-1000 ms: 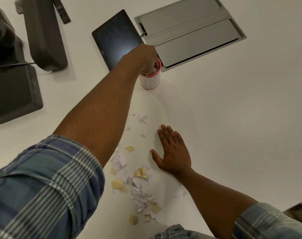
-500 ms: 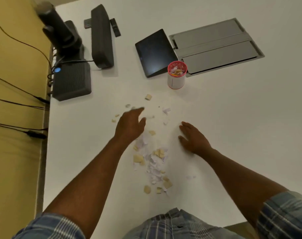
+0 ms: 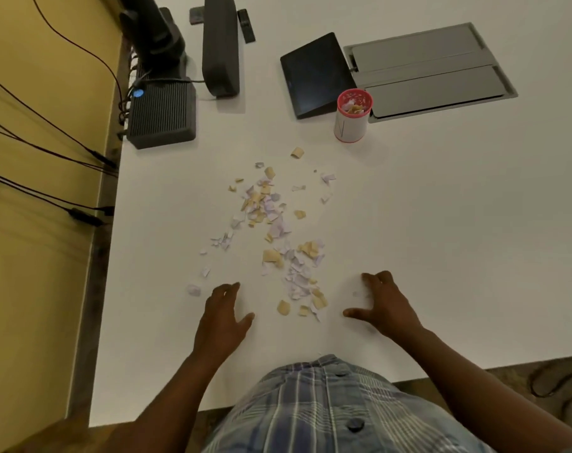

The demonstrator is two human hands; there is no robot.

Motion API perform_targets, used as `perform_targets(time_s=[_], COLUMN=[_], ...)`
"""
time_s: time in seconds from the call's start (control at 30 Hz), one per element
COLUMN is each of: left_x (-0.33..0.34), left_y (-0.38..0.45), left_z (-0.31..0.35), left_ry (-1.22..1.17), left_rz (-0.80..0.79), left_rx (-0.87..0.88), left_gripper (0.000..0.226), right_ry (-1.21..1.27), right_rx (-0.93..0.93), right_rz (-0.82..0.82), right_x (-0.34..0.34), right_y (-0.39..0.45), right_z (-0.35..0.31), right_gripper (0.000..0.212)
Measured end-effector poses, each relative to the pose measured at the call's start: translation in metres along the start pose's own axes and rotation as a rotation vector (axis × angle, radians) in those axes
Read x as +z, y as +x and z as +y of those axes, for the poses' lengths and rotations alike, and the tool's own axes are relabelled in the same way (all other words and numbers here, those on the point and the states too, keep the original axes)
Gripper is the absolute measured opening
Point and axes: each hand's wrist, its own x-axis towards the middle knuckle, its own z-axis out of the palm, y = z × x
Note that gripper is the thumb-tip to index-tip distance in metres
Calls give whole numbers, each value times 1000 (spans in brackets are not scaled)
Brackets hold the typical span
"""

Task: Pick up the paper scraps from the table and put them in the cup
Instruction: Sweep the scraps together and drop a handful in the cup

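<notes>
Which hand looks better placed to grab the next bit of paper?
Probably the left hand: a lone scrap lies just beside its fingertips. The right hand is also empty and open, but the nearest clear scraps of the pile lie slightly farther off.

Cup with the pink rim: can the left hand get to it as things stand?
Probably yes. The left hand rests open near the table's front edge; only flat paper scraps lie between it and the cup, which stands upright, its mouth uncovered.
</notes>
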Motion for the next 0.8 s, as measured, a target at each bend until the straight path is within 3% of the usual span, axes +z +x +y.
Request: perform_targets(time_s=[0.2,0.37,0.53,0.63,0.8], left_x=[6,-12,-29,-30,-19], left_y=[-5,19,49,66,82], left_z=[-9,-31,-43,-33,6], left_ry=[40,-157,-156,-147,-162], left_rz=[147,180,112,65,74], left_rx=[-269,-470,-460,-396,-197], left_gripper=[111,105,84,84,55], right_ry=[-49,-35,16,61,63], right_rx=[-110,-160,-139,-114,-144], right_rz=[-118,-125,-80,-16,39], right_x=[24,38,39,36,27], right_y=[-7,2,22,38,66], right_z=[-38,-67,-90,-101,-110], right_gripper=[112,120,110,88,59])
